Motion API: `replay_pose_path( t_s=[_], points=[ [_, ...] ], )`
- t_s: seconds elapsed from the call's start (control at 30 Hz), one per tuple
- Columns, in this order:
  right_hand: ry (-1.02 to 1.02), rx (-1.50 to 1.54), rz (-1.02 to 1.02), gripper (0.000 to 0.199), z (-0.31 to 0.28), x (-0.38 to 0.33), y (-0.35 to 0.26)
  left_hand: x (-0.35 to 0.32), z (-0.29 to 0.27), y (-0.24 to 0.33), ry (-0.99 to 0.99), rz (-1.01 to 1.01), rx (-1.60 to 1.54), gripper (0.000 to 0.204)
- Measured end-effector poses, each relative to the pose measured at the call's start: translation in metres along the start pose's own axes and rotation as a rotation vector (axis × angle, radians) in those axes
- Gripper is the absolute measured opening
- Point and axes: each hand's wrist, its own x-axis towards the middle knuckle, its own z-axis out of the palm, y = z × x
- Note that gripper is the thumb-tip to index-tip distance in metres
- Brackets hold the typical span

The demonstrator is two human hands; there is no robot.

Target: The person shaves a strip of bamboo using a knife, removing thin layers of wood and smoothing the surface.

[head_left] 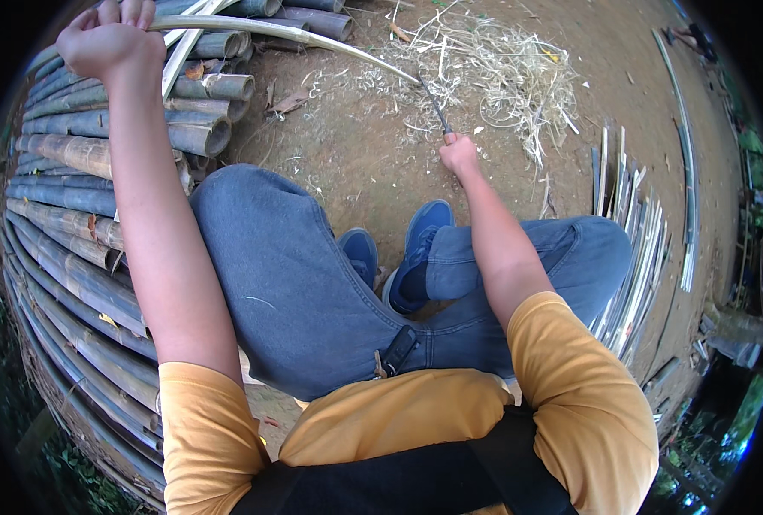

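Raised at the upper left, my left hand (pixel 111 39) is closed around a long pale bamboo strip (pixel 270 28). The strip bows away to the right, and its thin end comes down near the shavings. My right hand (pixel 459 154) grips the handle of a knife (pixel 437 107) with a narrow dark blade. The blade's tip meets or lies very near the strip's far end; I cannot tell whether it is cutting in. Some fingers of my left hand are cut off by the upper edge of the view.
A stack of bamboo poles (pixel 98 156) fills the left side, with further pale strips (pixel 181 60) lying on it. Curly bamboo shavings (pixel 518 73) cover the ground ahead. Beside my right knee lies a bundle of split strips (pixel 643 257). Long poles (pixel 687 172) lie farther right.
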Motion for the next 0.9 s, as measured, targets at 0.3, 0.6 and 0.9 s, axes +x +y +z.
replay_pose_path(
  t_s=[0.3, 0.6, 0.9],
  points=[
    [0.025, 0.083, -0.007, 0.024, 0.012, -0.036, -0.030, -0.002, 0.005, -0.011, 0.287, 0.067, 0.069, 0.036],
    [0.030, 0.170, -0.065, 0.021, 0.029, -0.028, -0.031, -0.003, 0.022, -0.006, 0.354, 0.074, 0.047, 0.033],
    [0.078, 0.208, -0.098, 0.015, 0.039, -0.028, -0.031, 0.000, 0.019, -0.008, 0.418, 0.053, -0.006, 0.029]
  ],
)
